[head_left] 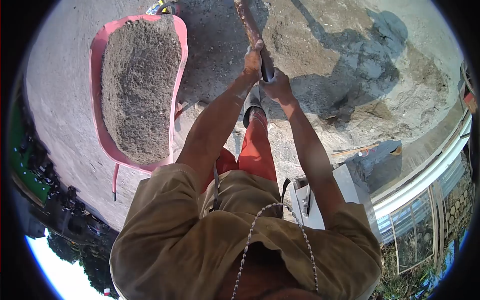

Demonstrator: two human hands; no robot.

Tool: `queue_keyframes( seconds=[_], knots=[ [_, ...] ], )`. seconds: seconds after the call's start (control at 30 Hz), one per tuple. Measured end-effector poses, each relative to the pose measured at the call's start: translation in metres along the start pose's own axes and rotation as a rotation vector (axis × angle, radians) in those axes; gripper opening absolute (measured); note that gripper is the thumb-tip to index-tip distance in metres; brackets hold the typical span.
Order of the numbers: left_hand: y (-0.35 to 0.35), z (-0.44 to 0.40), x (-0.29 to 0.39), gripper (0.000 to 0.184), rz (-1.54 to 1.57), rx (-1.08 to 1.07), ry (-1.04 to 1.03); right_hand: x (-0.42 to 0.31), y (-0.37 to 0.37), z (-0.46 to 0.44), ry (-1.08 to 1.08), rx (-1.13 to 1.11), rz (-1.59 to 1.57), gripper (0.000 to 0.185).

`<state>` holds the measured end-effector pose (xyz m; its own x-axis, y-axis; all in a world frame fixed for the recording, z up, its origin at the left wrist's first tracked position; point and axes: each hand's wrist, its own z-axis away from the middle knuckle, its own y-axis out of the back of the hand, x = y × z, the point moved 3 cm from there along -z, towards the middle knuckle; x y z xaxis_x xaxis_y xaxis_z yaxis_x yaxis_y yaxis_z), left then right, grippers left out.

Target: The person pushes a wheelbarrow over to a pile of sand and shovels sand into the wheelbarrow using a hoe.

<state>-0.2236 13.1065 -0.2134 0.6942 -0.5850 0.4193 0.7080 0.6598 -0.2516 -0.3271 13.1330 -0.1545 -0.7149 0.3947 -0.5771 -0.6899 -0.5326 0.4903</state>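
Both hands are on a long handle (248,22) that reaches up past the top edge of the view. My left hand (253,61) is wrapped round it, its thumb lying along the handle. Close beside and a little lower, my right hand (278,86) is closed round the handle's lower, dark end. Just below my hands is a dark boot (252,103) on my leg. To the left stands a pink wheelbarrow (95,80) heaped with grey sandy material (140,90). The tool's far end is out of view.
Pale rubble and loose soil (390,110) cover the ground at the right, with shadows across it. A thin wooden stick (354,150) lies there. A white box-like object (345,185) stands by my right arm. A curved white edge (425,185) runs along the far right.
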Motion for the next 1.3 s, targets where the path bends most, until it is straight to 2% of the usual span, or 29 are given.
queue_keyframes(
  seconds=[0.03,0.1,0.13,0.17,0.23,0.3,0.33,0.47,0.53,0.57,0.63,0.73,0.77,0.8,0.9,1.0,1.07,1.1,1.2,1.23,1.27,1.3],
  knots=[
    [0.003,-0.025,0.006,0.034,-0.162,0.012,-0.150,-0.009,-0.008,-0.035,-0.029,-0.077,0.001,0.039],
    [0.009,-0.091,0.028,0.039,-0.431,0.106,-0.179,-0.027,-0.027,-0.098,-0.120,-0.305,-0.099,0.034],
    [0.012,-0.115,0.041,0.040,-0.565,0.108,-0.155,-0.031,-0.037,-0.120,-0.195,-0.460,-0.201,0.031],
    [0.018,-0.134,0.055,0.040,-0.702,0.111,-0.117,-0.038,-0.039,-0.136,-0.249,-0.523,-0.412,0.028],
    [0.024,-0.162,0.082,0.051,-1.065,-0.074,0.115,-0.040,-0.052,-0.137,-0.396,-0.632,-0.853,0.023],
    [0.033,-0.177,0.099,0.055,-1.177,-0.158,0.175,-0.035,-0.066,-0.134,-0.374,-0.696,-1.046,0.020],
    [0.037,-0.187,0.103,0.057,-1.170,-0.124,0.131,-0.037,-0.068,-0.140,-0.335,-0.726,-1.135,0.019],
    [0.042,-0.178,0.054,0.065,-0.985,0.164,-0.117,-0.004,-0.071,-0.115,-0.437,-0.743,-1.243,0.018],
    [0.029,-0.157,0.027,0.070,-0.940,0.251,-0.132,0.022,-0.064,-0.084,-0.468,-0.726,-1.311,0.021],
    [0.020,-0.144,0.011,0.072,-0.950,0.261,-0.099,0.035,-0.058,-0.065,-0.461,-0.716,-1.343,0.022],
    [0.004,-0.092,-0.026,0.081,-1.013,0.241,0.028,0.066,-0.040,-0.015,-0.653,-0.612,-1.303,0.034],
    [0.002,-0.041,-0.104,0.098,-0.994,0.178,0.212,0.123,-0.012,0.051,-0.663,-0.527,-1.117,0.044],
    [0.003,-0.021,-0.125,0.102,-0.993,0.145,0.254,0.153,-0.017,0.074,-0.707,-0.515,-1.094,0.041],
    [0.007,-0.005,-0.147,0.103,-1.024,0.159,0.239,0.157,-0.014,0.095,-0.733,-0.445,-1.126,0.024],
    [0.023,0.042,-0.205,0.103,-0.918,0.073,0.361,0.188,-0.019,0.158,-0.833,-0.385,-1.009,0.026],
    [0.042,0.072,-0.266,0.102,-0.679,-0.032,0.659,0.189,-0.019,0.204,-0.949,-0.340,-0.842,0.038],
    [0.043,0.066,-0.303,0.101,-0.713,-0.040,0.629,0.200,-0.016,0.224,-0.987,-0.317,-0.855,0.033],
    [0.046,0.077,-0.321,0.101,-0.727,-0.035,0.634,0.188,-0.012,0.223,-0.967,-0.276,-0.836,0.024],
    [0.036,0.066,-0.320,0.085,-0.677,0.042,0.588,0.157,0.010,0.204,-1.001,-0.349,-0.751,0.022],
    [0.032,0.076,-0.293,0.086,-0.466,0.020,0.591,0.144,0.020,0.204,-1.016,-0.371,-0.727,0.021],
    [0.029,0.079,-0.297,0.081,-0.426,0.077,0.575,0.131,0.030,0.205,-1.030,-0.383,-0.707,0.020],
    [0.028,0.082,-0.319,0.064,-0.266,0.112,0.480,0.116,0.037,0.206,-1.039,-0.394,-0.686,0.020]
  ],
)
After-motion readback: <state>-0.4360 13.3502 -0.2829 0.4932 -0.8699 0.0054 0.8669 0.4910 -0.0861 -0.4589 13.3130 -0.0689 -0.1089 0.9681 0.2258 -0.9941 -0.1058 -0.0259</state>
